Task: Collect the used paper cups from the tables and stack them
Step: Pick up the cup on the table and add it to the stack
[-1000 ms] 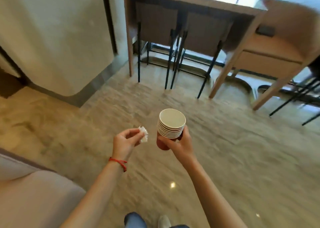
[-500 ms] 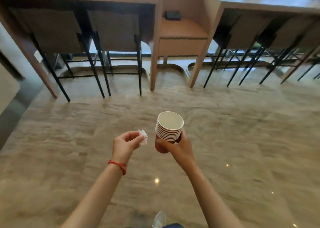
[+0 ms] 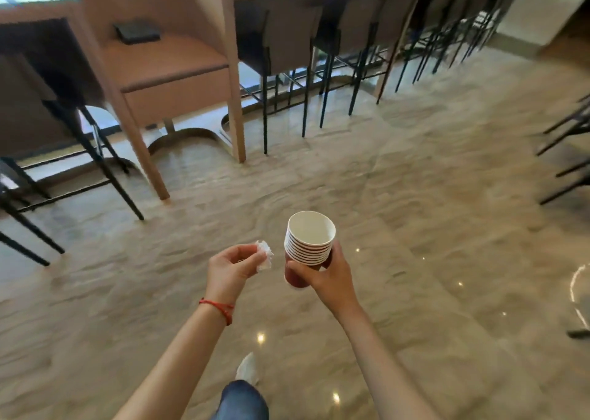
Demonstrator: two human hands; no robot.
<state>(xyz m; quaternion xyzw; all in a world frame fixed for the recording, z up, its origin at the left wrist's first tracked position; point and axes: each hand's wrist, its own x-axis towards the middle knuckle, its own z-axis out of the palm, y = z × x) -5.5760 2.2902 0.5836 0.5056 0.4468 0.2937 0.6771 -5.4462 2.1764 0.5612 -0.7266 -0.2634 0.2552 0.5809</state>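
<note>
A stack of several nested paper cups (image 3: 309,244), white inside with a red outer wall at the bottom, is upright in my right hand (image 3: 329,277), which grips it from below and the side. The top cup looks empty. My left hand (image 3: 231,268), with a red string on the wrist, pinches a small crumpled white tissue (image 3: 265,255) just left of the stack, apart from it. Both hands are held out in front of me above the floor.
Glossy marbled floor (image 3: 415,228) lies ahead. A long wooden counter table (image 3: 233,68) with dark high stools (image 3: 284,52) spans the back. A brown built-in seat (image 3: 166,65) holds a dark flat object (image 3: 137,31). More stool legs stand at left and right edges.
The view has swung to the right along the tables as I walk. Both hands keep the same hold on the tissue and the cup stack.
</note>
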